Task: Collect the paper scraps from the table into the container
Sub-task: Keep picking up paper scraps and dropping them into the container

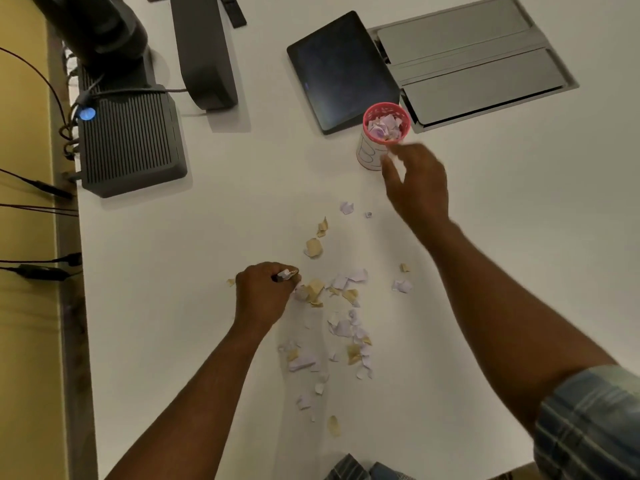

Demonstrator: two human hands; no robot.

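Note:
Several torn paper scraps (341, 327), pale lilac and tan, lie scattered on the white table (214, 237) in front of me. A pink-rimmed cup (371, 152) with white sides stands farther back, holding lilac scraps up to near its rim. My left hand (265, 294) rests at the left edge of the scrap pile, fingers closed on a small bunch of scraps that pokes out at the thumb. My right hand (417, 183) is blurred just below and right of the cup, with a white scrap showing between its fingertips.
A dark tablet (341, 69) lies behind the cup, beside a grey hatch (474, 60) set in the table. A ribbed black box (130, 140) with cables and a dark stand (204, 50) sit at the back left. The table's left edge runs along a yellow wall.

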